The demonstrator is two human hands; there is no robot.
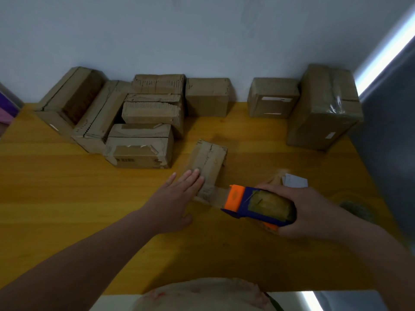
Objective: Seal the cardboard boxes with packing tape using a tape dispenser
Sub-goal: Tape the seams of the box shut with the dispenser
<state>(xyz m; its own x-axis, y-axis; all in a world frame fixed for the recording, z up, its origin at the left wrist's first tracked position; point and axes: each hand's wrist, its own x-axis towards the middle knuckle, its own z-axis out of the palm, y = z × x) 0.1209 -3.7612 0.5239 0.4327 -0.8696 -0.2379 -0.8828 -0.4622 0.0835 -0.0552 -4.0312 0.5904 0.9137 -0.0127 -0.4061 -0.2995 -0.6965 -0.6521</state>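
Small cardboard box (207,163) sits mid-table on the yellow wooden table (67,187), flap seam on top. Left hand (174,198) flat on the box's near end, fingers straight and relaxed, pressing down. Right hand (298,212) curled round the blue-orange tape dispenser (258,205), just right of the box, a strip of tape (221,195) running from its orange end to the box's near edge. Stacked cardboard boxes (143,122) along the wall behind, two taped boxes (323,108) far right. White paper scrap (294,180) by the right hand

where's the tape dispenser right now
Head view, right of centre: the tape dispenser is gripped in the right hand, its orange end beside the small cardboard box that the left hand presses.
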